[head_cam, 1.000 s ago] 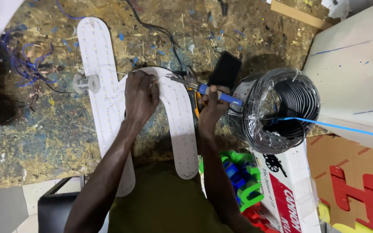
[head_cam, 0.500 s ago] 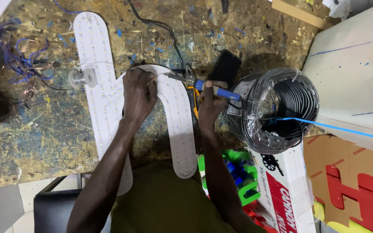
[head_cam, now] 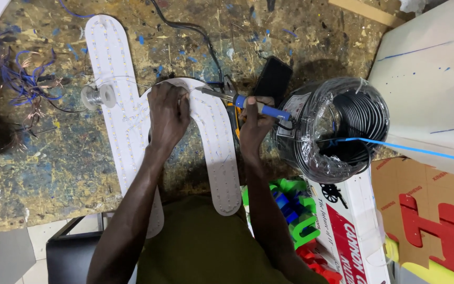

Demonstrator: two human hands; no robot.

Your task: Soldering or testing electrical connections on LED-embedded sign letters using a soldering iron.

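While the left hand point(head_cam: 168, 117) presses fingers-down on the white curved board point(head_cam: 214, 142), right hand point(head_cam: 253, 123) grips a blue-handled soldering iron point(head_cam: 243, 101), tip just beside left fingertips, black wire coil point(head_cam: 337, 129) right of it.

Paint-stained workbench point(head_cam: 53, 163): white letter panel point(head_cam: 119, 121), wire coil point(head_cam: 337, 126).
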